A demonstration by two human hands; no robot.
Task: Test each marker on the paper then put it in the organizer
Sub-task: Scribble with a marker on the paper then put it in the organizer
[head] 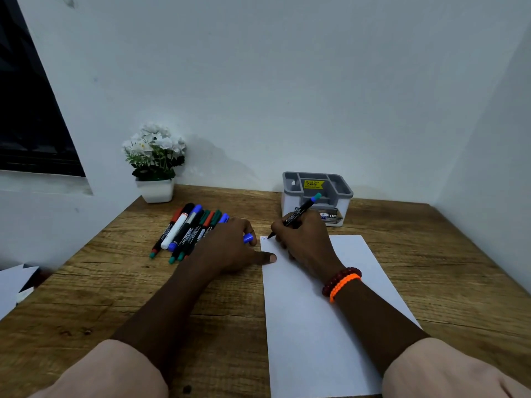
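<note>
**Marker tip on the sheet's top corner, cap parked in the other hand**

The right hand point(301, 239) has its fingers clamped in a writing grip on a black-barrelled marker point(298, 214), tip touching the top left corner of the white paper point(310, 326), where a faint mark shows. The left hand point(230, 248) has its fingers curled around a blue cap point(249, 238), thumb pressing the paper's left edge.

The marker looks light, rigid and smooth-barrelled; a pinch low on the barrel near the tip suits writing, while a hold nearer mid-barrel would probably serve better for dropping it upright. The paper is thin and likely to slide on the wooden desk point(115, 297), so the steadying thumb matters.

The grey-and-white organizer point(317, 196) stands just beyond the right hand; I cannot see any markers in it. The pile of untested markers point(186, 228) lies beside the left hand, near a potted white flower point(155, 162).
</note>
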